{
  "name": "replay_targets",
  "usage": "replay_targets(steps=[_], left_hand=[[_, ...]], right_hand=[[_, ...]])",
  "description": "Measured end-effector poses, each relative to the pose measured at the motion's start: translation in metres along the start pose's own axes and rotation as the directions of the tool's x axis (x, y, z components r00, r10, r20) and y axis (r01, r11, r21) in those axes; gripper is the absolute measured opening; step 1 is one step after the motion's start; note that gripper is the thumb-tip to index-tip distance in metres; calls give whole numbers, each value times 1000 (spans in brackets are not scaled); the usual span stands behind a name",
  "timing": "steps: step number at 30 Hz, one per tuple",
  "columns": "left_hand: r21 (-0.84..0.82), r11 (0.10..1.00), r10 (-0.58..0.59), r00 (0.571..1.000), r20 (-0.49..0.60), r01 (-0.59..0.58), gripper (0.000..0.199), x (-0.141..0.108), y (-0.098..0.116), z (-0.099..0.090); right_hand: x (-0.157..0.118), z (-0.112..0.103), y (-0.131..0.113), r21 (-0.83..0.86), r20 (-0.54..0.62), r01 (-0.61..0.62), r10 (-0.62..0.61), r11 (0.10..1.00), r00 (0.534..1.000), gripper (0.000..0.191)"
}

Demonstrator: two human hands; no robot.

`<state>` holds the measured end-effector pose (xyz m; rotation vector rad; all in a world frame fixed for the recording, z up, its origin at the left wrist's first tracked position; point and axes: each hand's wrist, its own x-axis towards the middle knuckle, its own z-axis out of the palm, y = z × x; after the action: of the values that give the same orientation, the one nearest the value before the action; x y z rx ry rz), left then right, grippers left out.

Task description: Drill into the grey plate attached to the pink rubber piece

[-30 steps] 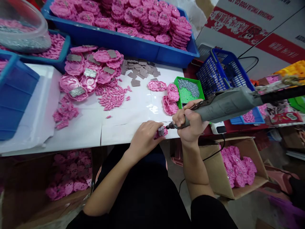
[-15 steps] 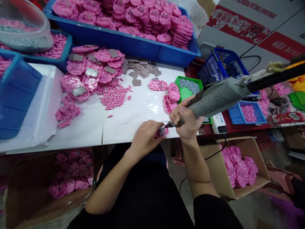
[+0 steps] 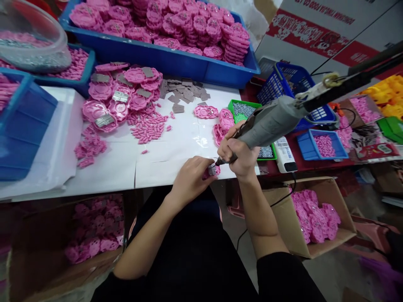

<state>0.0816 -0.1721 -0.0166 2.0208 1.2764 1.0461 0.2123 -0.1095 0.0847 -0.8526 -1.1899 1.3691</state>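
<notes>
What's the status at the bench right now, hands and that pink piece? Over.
Left hand pins pink part at table edge. Right hand grips grey power screwdriver, tip on the part. Nothing in the way.

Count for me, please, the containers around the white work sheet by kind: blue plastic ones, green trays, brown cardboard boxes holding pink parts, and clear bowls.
Blue plastic containers: 5
Green trays: 2
Brown cardboard boxes holding pink parts: 2
Clear bowl: 1
Total: 10
</notes>
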Motion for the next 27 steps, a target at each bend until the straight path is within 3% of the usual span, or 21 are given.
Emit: replay_targets(steps=[8,19,23,25,27], left_hand=[[-38,999,23,1000,6,-23,36,0,-1,-3],[-26,999,-45,999,7,45,52,-3,0,-6],[5,1000,-17,1000,-1,17,48,-4,0,-7],[25,999,48,999,-12,-48,35,-5,1,-7],[58,992,112,993,-30,-110,20,-7,1,-5]], right_hand=[[8,-9,5,38,269,-46,34,998,962,31],[9,-9,7,-46,285,-58,68,997,956,46],[5,-10,-6,-53,201,-16,26,998,979,39],[2,-17,-21,-63,78,78,-73,995,994,34],[1,-29,-37,-102,-64,222,-229,970,971,31]])
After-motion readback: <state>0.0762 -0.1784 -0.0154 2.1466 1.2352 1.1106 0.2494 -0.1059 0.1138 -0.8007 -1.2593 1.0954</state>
